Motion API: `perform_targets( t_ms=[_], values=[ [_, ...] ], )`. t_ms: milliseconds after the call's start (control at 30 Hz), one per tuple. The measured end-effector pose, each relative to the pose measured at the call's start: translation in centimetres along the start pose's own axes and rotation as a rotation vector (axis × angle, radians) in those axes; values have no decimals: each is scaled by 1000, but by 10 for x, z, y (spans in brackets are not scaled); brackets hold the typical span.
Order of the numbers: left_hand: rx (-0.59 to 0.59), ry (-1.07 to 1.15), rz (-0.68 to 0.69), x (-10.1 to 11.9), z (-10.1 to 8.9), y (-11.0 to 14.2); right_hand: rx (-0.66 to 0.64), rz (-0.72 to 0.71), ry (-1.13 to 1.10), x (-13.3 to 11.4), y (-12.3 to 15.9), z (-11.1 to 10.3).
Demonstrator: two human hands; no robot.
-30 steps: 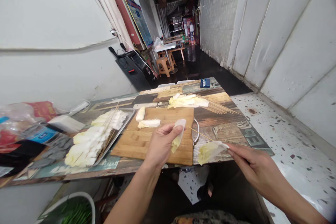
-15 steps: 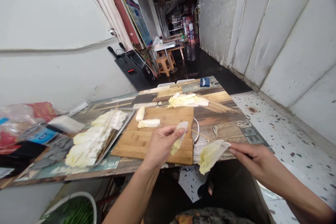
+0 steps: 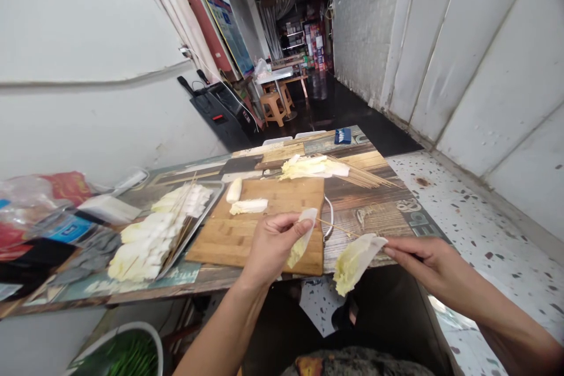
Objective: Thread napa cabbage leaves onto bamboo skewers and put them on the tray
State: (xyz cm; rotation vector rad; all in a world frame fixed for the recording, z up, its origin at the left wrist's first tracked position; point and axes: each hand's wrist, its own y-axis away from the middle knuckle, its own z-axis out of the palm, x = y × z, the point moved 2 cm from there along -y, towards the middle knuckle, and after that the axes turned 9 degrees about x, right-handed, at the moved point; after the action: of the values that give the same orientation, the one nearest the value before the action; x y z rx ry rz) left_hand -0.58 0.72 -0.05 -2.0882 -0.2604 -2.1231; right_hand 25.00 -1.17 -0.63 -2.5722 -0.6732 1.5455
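Note:
Over the near right part of a wooden cutting board (image 3: 215,241), my left hand (image 3: 273,241) pinches a pale cabbage leaf (image 3: 304,235) between thumb and fingers. A thin bamboo skewer (image 3: 337,227) spans the gap from that leaf to a second cabbage leaf (image 3: 355,261), whose yellow frilly end hangs down past the table edge. At this leaf's white end, my right hand (image 3: 418,258) is closed in a pinch around the skewer's end; the exact grip is hidden by the fingers. Two small cabbage pieces (image 3: 249,206) lie on the board.
Left of the board, a metal tray (image 3: 214,194) carries skewered cabbage leaves (image 3: 150,238). Beyond the board lie loose cabbage leaves (image 3: 308,167) on bamboo skewers (image 3: 370,175). A blue box (image 3: 342,136) stands at the far edge. Below left is a tub of greens (image 3: 132,358).
The leaf by my right hand has swung lower and shows more of its face. My left hand has shifted very slightly right, still pinching its leaf.

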Motion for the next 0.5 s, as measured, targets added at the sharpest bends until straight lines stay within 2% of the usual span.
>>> perform_targets(
  t_ms=[133, 267, 500],
  values=[
    [-60, -52, 10, -1, 10, 5, -3, -6, -22, -8, -4, 2],
    [-42, -15, 54, 2, 13, 8, -8, -5, -37, -18, -12, 3],
    [-92, -53, 54, 8, 24, 11, -11, -15, -63, -27, -21, 8]
  ],
)
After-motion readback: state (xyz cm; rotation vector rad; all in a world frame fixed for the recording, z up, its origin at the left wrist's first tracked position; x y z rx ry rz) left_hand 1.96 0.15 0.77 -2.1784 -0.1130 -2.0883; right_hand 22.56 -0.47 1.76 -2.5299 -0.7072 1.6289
